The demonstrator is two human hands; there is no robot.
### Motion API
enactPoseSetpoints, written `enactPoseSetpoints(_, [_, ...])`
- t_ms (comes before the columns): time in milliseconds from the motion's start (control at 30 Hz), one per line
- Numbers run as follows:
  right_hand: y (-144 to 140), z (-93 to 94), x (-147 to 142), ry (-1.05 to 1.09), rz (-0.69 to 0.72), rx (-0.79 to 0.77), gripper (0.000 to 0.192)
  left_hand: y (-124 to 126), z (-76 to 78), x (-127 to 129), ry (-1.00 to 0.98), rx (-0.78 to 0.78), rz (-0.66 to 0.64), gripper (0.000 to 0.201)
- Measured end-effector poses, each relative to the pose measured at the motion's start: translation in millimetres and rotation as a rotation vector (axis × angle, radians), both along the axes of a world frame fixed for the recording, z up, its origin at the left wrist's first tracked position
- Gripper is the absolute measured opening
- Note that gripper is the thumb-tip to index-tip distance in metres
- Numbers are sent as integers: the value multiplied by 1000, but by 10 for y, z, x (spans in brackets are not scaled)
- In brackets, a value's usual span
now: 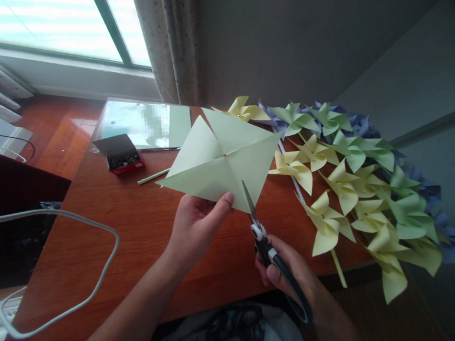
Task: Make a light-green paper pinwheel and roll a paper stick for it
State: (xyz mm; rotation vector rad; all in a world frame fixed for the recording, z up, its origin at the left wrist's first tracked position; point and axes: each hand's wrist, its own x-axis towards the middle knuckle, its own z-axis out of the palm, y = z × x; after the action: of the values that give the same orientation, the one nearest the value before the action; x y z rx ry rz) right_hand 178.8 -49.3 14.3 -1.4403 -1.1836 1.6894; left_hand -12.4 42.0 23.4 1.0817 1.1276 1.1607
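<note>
My left hand [200, 225] pinches the lower edge of a pale green paper square [199, 165], thumb on top and fingers beneath. The square is held up over the table, turned like a diamond, with creases crossing at a small red mark in its middle. Slits run inward from some of its corners. In my right hand [286, 268] is a pair of scissors [262, 241] with black, grey and white handles. The scissors' blades are at the square's bottom corner, one lying over the paper and pointing toward its middle.
Many yellow, green and purple paper pinwheels [342, 185] cover the table's right side. A small open box [126, 160] of dark bits, a green paper stick [153, 176] and plastic-wrapped sheets [137, 122] lie behind. A white cable [115, 247] loops across the left of the wooden table [142, 282].
</note>
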Motion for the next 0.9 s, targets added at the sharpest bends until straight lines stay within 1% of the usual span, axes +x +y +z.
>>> enactPoseSetpoints(100, [9, 37, 19, -7, 40, -8, 51, 1, -6, -2, 1, 2, -9, 22])
enactPoseSetpoints(233, [20, 72, 31, 1, 41, -32, 52, 2, -15, -2, 10, -9, -2, 22])
enactPoseSetpoints(333, [12, 58, 18, -5, 36, -38, 53, 0, -14, -2, 10, -15, -1, 21])
enactPoseSetpoints(500, [-11, -7, -11, -11, -24, -16, 53, -4, -3, 0, -31, 2, -9, 19])
enactPoseSetpoints(600, [-15, -27, -14, 8, -24, -22, 52, -6, -3, 4, -48, 6, -15, 18])
enactPoseSetpoints(833, [-16, 7, -3, 3, -29, -44, 51, -5, 7, -4, -57, 10, -26, 21])
enactPoseSetpoints(900, [-11, 25, 9, 8, -11, -59, 50, -3, 10, -7, -62, 10, -26, 21])
